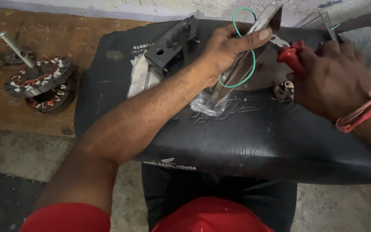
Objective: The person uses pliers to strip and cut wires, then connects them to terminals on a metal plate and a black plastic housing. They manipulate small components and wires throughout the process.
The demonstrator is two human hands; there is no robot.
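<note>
Head view: left hand [232,45] is closed around a long angled metal strip [247,51], thumb pressed on its upper face; a green wire loop [244,49] encircles the strip. Right hand [331,81] is clenched on red-handled pliers [292,56], jaws touching the strip's edge. Both are above a black padded seat [254,133]. 2 wound stators [41,81] lie well apart at left.

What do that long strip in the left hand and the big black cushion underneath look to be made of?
The strip looks like bare sheet metal: grey, dull-shiny, thin, sharp-edged. The cushion seems vinyl or leather-like: black, smooth, softly glossy, with creases.
</note>
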